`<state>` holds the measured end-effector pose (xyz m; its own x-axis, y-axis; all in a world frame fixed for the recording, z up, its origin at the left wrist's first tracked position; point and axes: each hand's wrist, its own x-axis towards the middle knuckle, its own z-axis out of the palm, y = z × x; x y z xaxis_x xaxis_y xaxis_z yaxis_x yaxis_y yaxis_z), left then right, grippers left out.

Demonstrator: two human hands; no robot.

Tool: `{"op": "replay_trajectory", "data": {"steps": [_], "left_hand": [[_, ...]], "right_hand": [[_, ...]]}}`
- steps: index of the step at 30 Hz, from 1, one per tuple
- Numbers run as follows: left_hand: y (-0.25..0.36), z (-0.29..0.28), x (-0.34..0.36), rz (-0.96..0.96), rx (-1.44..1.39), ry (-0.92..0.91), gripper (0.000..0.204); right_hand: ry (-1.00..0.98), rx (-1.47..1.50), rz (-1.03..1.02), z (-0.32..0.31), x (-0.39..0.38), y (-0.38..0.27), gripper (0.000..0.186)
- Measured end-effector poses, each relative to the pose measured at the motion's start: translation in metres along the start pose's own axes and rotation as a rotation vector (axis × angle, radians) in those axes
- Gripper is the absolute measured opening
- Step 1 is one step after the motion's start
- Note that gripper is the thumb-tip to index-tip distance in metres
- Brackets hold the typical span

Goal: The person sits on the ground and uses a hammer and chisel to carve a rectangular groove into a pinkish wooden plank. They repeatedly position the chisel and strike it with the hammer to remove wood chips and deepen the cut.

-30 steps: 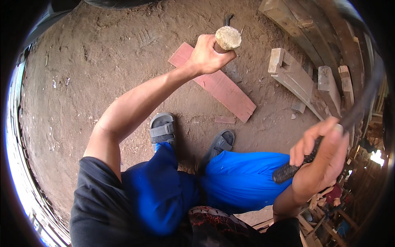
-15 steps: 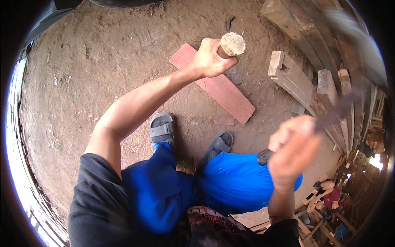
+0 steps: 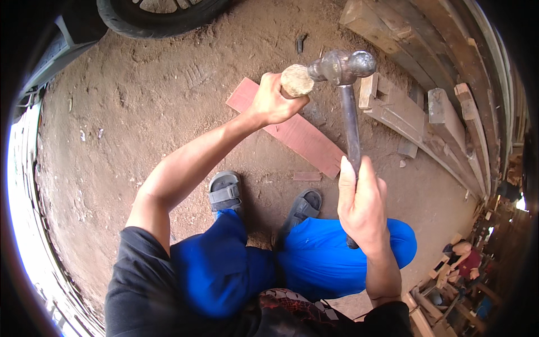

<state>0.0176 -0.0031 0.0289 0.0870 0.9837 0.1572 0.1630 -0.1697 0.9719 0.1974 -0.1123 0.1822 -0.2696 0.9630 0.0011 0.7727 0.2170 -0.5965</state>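
My left hand (image 3: 272, 104) is closed round a thick wooden handle (image 3: 297, 80) whose pale, round, rough end faces up. Its lower part is hidden by the hand, so I cannot tell what tool it belongs to. In my right hand (image 3: 364, 208) is a ball-peen hammer (image 3: 351, 123) with a dark metal shaft, fingers wrapped near its lower end. The hammer's head lies right beside the handle's round end; whether they touch is hard to tell. Under my left hand, a reddish plank (image 3: 306, 146) lies slantwise on the ground.
A small reddish offcut (image 3: 307, 176) lies near my sandals (image 3: 224, 191). Timber beams (image 3: 415, 123) are stacked along the right. At the upper left is a vehicle's wheel (image 3: 163, 25). Another person (image 3: 466, 259) is among wood pieces at the lower right.
The hammer has swung from a raised, blurred position at the right to the left, up to the handle's end. My left hand and the wooden handle sit slightly lower and further left.
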Motion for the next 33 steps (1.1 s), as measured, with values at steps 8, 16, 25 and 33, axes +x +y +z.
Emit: {"op": "replay_trajectory", "data": {"steps": [8, 16, 25, 33], "left_hand": [[-0.032, -0.034, 0.006, 0.024, -0.182, 0.106, 0.011], [-0.001, -0.061, -0.002, 0.036, -0.751, 0.146, 0.019], [0.001, -0.042, -0.014, 0.058, -0.53, 0.095, 0.02], [-0.021, -0.035, -0.014, 0.134, -0.615, 0.033, 0.021]], "right_hand": [[-0.119, 0.17, 0.358, -0.037, -0.027, 0.016, 0.023], [-0.485, -0.073, 0.435, -0.003, -0.049, 0.061, 0.032], [-0.924, -0.067, 0.321, 0.046, -0.098, 0.085, 0.033], [-0.983, -0.08, 0.242, 0.051, -0.103, 0.083, 0.029]]}}
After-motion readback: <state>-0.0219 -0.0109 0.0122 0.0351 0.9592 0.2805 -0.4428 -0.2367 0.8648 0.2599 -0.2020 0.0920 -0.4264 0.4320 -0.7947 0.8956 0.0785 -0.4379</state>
